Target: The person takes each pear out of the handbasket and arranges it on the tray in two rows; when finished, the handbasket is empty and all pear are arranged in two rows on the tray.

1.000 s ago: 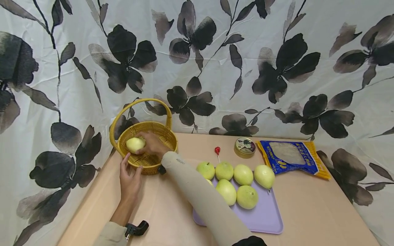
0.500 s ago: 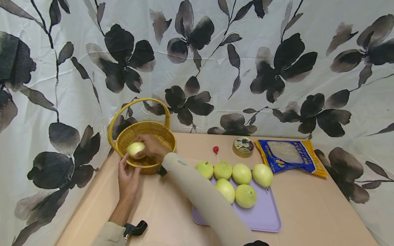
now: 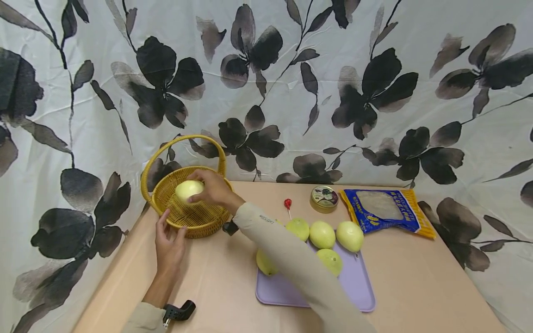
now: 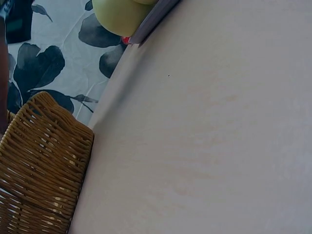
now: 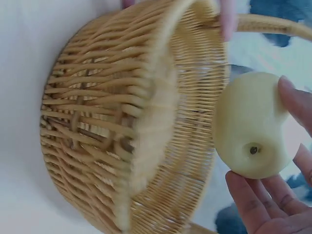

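My right hand (image 3: 214,188) holds a pale yellow-green pear (image 3: 189,190) over the mouth of a yellow wicker basket (image 3: 206,226). In the right wrist view, the fingertips and thumb grip the pear (image 5: 256,122) from the side, its dimpled end showing. No other fruit shows in the visible part of the basket's inside. My left hand (image 3: 168,247) touches the basket's front left, fingers at the rim and thumb against the wall, fairly straight. The left wrist view shows the basket's woven side (image 4: 44,165) but little of that hand.
A lilac tray (image 3: 358,291) bearing several pears (image 3: 322,234) is partly hidden by my right sleeve. Behind it are a red lollipop (image 3: 288,203), a round tin (image 3: 324,199) and a blue-yellow packet (image 3: 387,210). A floral cloth (image 3: 258,101) hangs behind the table.
The right hand has raised the pear from lower inside the basket, moving slightly up and right relative to it. The left hand stays at the rim. The whole head view has shifted a little.
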Demonstrator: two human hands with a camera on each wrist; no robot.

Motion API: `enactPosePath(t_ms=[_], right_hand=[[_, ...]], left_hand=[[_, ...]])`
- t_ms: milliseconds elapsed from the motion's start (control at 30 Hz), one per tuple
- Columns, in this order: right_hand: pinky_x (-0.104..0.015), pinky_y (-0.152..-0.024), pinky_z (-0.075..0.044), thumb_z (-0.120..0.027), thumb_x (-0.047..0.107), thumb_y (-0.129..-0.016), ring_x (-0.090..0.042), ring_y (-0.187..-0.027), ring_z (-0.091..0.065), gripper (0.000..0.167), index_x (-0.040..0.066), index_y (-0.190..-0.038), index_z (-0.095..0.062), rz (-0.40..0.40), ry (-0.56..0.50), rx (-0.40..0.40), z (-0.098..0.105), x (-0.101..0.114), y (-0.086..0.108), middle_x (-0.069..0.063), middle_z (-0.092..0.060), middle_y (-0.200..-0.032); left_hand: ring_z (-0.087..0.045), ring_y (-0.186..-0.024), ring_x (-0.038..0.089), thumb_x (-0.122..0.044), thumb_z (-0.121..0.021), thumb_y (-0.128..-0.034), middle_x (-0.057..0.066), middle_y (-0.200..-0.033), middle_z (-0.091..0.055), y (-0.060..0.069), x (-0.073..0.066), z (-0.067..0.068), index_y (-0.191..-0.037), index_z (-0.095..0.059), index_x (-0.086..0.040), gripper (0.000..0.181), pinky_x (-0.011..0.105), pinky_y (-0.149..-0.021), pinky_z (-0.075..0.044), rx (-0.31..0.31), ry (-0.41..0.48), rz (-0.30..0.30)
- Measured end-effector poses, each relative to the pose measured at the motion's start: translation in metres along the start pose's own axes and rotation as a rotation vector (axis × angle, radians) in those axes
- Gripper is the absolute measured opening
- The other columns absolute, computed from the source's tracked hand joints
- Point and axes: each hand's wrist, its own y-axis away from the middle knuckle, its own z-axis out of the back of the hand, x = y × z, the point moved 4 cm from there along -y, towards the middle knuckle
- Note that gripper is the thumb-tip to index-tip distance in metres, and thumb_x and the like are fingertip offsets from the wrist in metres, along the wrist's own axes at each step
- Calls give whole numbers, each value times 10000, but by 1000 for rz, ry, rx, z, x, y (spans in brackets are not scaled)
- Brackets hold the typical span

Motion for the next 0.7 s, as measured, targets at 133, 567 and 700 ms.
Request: enactPosePath(t_ms=[133,567,700], right_hand=[[-192,-854,-507,-946,249,-815,-166,-1208,-665,594,193,-1348,-687,22,-30,-27,17,5,12,-6,-714,-1342],[-269,-945,-569,-944,204,-816,-188,-1182,-671,621,194,-1376,-676,61,-127,-87,52,12,58,4,-676,-1377],[-333,-953,-597,-944,192,-817,-193,-1176,-675,613,205,-1370,-681,62,-157,-106,61,12,73,-1,-652,-1399]], left_hand=[[-188,-1647,293,-53,-569,-1070,20,-1785,-135,0,1,1,-1703,-204,-250,757,482,-1305,-310,0,-14,10],[-148,-1655,316,-69,-559,-1073,12,-1796,-99,1,0,2,-1707,-197,-268,756,584,-1309,-265,-7,-34,-3],[-149,-1655,308,-72,-559,-1073,4,-1795,-107,2,-1,1,-1706,-201,-267,752,577,-1308,-270,-4,-29,-12]])
